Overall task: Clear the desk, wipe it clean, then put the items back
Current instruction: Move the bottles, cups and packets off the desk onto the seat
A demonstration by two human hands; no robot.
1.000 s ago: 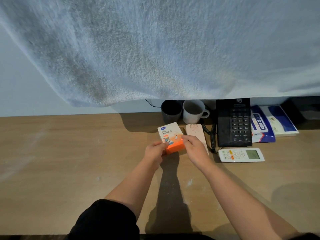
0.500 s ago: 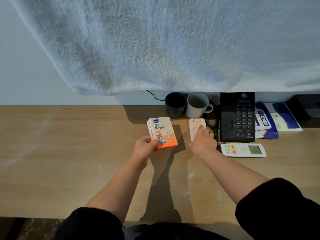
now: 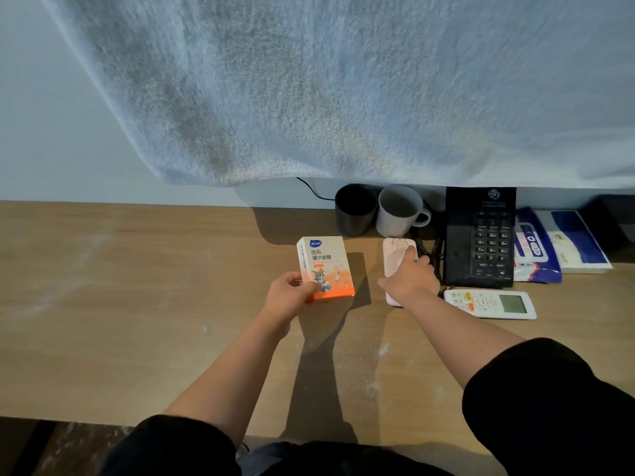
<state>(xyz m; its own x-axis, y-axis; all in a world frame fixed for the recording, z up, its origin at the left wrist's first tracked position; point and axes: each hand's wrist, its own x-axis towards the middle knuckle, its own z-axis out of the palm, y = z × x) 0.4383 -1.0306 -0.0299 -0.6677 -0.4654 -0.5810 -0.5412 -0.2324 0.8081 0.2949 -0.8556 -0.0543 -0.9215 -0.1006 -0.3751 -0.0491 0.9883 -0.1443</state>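
My left hand (image 3: 290, 293) grips a white and orange box (image 3: 324, 267) by its lower left corner, just above the wooden desk (image 3: 120, 304). My right hand (image 3: 409, 278) lies on a flat pale pink object (image 3: 393, 252) that rests on the desk to the right of the box; whether the fingers curl round it I cannot tell. Behind stand a dark cup (image 3: 355, 209) and a grey mug (image 3: 400, 211). A black desk phone (image 3: 481, 238) and a white remote (image 3: 491, 303) lie right of my right hand.
A large pale fluffy cloth (image 3: 343, 87) hangs across the top of the view. Blue and white packets (image 3: 536, 247) and a booklet (image 3: 577, 242) lie at the far right. White dust streaks mark the desk's left part and front.
My right hand left the box and moved right onto the pink object. The left hand carried the box slightly left, away from the pink object.
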